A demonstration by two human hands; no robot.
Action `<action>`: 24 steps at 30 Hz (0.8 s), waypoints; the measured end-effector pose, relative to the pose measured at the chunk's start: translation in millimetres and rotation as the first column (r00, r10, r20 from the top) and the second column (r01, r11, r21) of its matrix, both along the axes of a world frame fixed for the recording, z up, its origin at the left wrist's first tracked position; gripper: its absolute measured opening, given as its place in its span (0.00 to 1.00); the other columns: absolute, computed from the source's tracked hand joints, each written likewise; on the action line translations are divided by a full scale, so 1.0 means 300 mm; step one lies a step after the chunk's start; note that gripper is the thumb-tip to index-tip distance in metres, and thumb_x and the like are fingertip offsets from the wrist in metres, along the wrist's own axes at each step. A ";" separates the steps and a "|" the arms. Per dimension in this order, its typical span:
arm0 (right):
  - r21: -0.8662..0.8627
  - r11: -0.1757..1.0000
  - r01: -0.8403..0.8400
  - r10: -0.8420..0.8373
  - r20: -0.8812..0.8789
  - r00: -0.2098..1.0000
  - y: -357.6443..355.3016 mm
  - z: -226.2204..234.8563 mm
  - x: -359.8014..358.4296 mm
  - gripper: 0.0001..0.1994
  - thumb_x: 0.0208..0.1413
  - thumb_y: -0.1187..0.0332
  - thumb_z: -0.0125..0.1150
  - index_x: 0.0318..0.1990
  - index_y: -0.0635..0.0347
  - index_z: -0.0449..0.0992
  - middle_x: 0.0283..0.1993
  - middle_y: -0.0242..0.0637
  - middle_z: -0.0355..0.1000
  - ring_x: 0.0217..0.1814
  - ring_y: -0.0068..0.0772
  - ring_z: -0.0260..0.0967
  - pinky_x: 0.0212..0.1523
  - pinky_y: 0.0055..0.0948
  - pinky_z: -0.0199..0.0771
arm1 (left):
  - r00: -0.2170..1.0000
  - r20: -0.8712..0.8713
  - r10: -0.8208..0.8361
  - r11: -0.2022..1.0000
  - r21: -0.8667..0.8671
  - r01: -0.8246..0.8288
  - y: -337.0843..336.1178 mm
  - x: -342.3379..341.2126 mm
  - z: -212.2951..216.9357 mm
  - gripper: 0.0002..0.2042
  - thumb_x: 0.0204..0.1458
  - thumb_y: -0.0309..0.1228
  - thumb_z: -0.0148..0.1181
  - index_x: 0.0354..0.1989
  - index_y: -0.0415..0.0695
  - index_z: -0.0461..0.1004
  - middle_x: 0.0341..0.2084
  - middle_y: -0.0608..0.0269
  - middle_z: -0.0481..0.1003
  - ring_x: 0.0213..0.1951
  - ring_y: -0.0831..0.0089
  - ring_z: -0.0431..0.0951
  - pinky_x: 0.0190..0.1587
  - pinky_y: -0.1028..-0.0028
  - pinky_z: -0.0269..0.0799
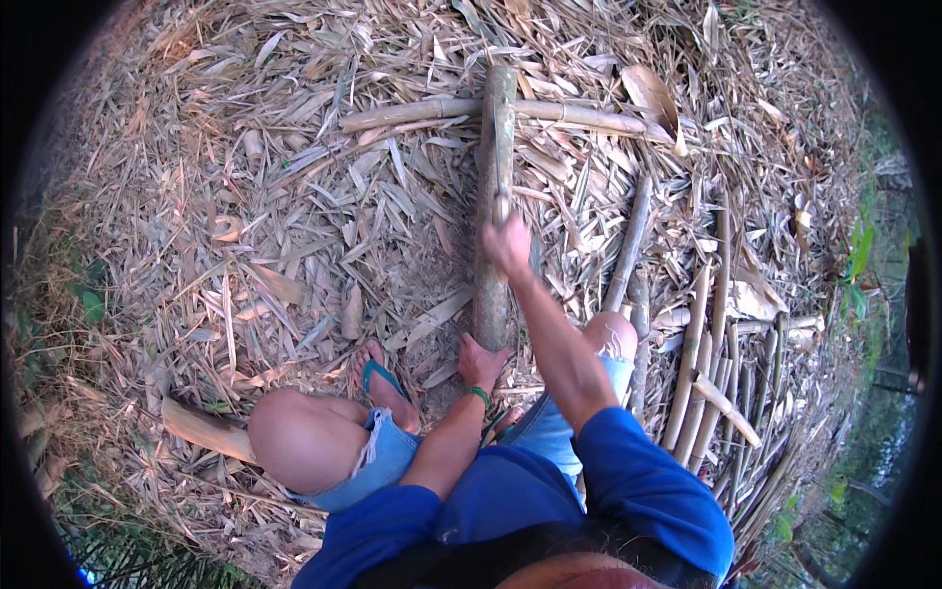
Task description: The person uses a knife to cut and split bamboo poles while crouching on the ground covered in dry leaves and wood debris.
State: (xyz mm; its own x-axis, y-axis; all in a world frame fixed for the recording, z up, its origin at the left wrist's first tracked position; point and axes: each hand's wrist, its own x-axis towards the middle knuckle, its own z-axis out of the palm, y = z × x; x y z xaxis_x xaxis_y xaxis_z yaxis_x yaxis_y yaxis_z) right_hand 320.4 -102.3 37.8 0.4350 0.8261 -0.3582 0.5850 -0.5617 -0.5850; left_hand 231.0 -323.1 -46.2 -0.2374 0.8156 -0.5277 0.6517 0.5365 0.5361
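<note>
A thick, mottled bamboo pole [488, 294] lies lengthwise in front of me, its far end resting across a thinner bamboo pole [412, 113]. My left hand [481, 361], with a green band at the wrist, is closed on the thick pole's near end. Above the pole's middle, my right hand [506, 245] is a slightly blurred fist. Something short and pale, like a tool's handle [502, 207], sticks out of its far side. Beyond it a narrow greenish strip runs along the pole; whether this is a blade or the pole's own surface I cannot tell.
Dry bamboo leaves [324, 196] cover the ground. Several cut bamboo poles [692, 358] lie to the right, with a short piece [726, 407] across them. A split bamboo piece [206, 430] lies by my left knee. My sandalled foot [388, 388] is left of the thick pole.
</note>
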 end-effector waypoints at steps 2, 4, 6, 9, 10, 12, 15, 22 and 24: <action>0.128 0.989 0.078 -0.049 -0.218 0.975 -0.176 -0.030 -0.066 0.24 0.50 0.64 0.62 0.49 0.77 0.74 0.37 0.65 0.79 0.39 0.59 0.80 0.45 0.50 0.80 | 0.999 -0.042 0.019 0.998 0.063 -0.016 0.019 -0.007 -0.018 0.42 0.34 0.47 0.78 0.54 0.34 0.64 0.49 0.41 0.73 0.52 0.43 0.75 0.55 0.52 0.72; 0.324 0.938 0.120 -0.013 -0.315 0.949 -0.260 -0.027 -0.059 0.19 0.49 0.66 0.62 0.44 0.74 0.74 0.31 0.55 0.78 0.30 0.48 0.77 0.34 0.45 0.79 | 0.998 -0.051 0.034 0.993 0.118 -0.028 0.010 -0.004 -0.012 0.41 0.34 0.47 0.78 0.53 0.34 0.65 0.48 0.41 0.73 0.51 0.44 0.75 0.54 0.52 0.73; 0.350 0.924 0.156 0.004 -0.415 0.910 -0.286 0.026 -0.010 0.15 0.50 0.67 0.62 0.42 0.70 0.74 0.28 0.47 0.76 0.25 0.39 0.73 0.27 0.41 0.78 | 0.998 -0.036 0.056 0.981 0.187 -0.048 0.086 -0.028 0.018 0.40 0.34 0.46 0.77 0.52 0.34 0.66 0.47 0.41 0.73 0.51 0.44 0.75 0.54 0.52 0.73; 0.452 0.868 0.205 0.038 -0.472 0.881 -0.238 0.218 0.089 0.10 0.52 0.70 0.62 0.41 0.62 0.72 0.26 0.35 0.71 0.22 0.27 0.65 0.21 0.30 0.70 | 0.998 -0.043 0.049 0.995 0.093 -0.045 0.258 -0.024 0.122 0.38 0.36 0.45 0.76 0.51 0.32 0.66 0.47 0.40 0.73 0.51 0.45 0.76 0.54 0.52 0.73; 0.489 0.854 0.177 0.050 -0.416 0.908 -0.225 0.261 0.133 0.11 0.52 0.69 0.63 0.41 0.63 0.72 0.26 0.35 0.72 0.23 0.27 0.67 0.22 0.30 0.70 | 0.999 -0.029 0.041 0.995 0.089 -0.038 0.320 -0.016 0.153 0.38 0.36 0.45 0.76 0.51 0.31 0.66 0.47 0.40 0.73 0.51 0.45 0.75 0.55 0.53 0.72; 0.541 0.799 0.263 0.033 -0.475 0.879 -0.215 0.319 0.151 0.13 0.53 0.68 0.66 0.41 0.65 0.72 0.26 0.35 0.74 0.25 0.26 0.69 0.23 0.29 0.71 | 1.000 -0.023 0.020 0.994 0.109 -0.017 0.413 -0.013 0.156 0.38 0.37 0.46 0.75 0.51 0.31 0.66 0.48 0.40 0.73 0.53 0.46 0.75 0.56 0.54 0.72; 0.454 0.842 0.291 -0.001 -0.538 0.843 -0.235 0.323 0.119 0.13 0.53 0.68 0.67 0.39 0.66 0.73 0.24 0.36 0.74 0.25 0.26 0.71 0.26 0.29 0.72 | 0.999 -0.030 -0.015 0.985 0.169 0.020 0.467 -0.038 0.078 0.40 0.36 0.49 0.76 0.51 0.32 0.65 0.48 0.40 0.72 0.56 0.46 0.72 0.60 0.54 0.69; 0.162 0.921 0.353 -0.172 -0.646 0.744 -0.406 0.151 0.027 0.08 0.52 0.73 0.63 0.37 0.68 0.73 0.23 0.37 0.73 0.22 0.27 0.70 0.25 0.29 0.71 | 0.987 -0.128 -0.094 0.980 0.161 0.114 0.239 -0.036 -0.043 0.41 0.37 0.51 0.76 0.52 0.32 0.66 0.48 0.39 0.73 0.55 0.44 0.73 0.56 0.53 0.72; 0.126 0.933 0.337 -0.188 -0.627 0.756 -0.444 0.093 -0.009 0.08 0.51 0.73 0.65 0.36 0.68 0.74 0.24 0.37 0.73 0.22 0.27 0.70 0.26 0.29 0.71 | 0.983 -0.153 -0.098 0.964 0.230 0.132 0.231 -0.055 -0.074 0.39 0.37 0.52 0.76 0.51 0.33 0.69 0.47 0.40 0.74 0.53 0.44 0.74 0.54 0.53 0.73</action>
State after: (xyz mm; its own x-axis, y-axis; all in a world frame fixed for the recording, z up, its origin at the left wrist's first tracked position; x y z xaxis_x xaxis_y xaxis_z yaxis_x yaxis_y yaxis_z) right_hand 317.6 -235.6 65.7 0.4062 0.7987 -0.4439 -0.0760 -0.4545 -0.8875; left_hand 214.3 -253.9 -68.4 -0.1913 0.9398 -0.2831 0.7786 0.3209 0.5392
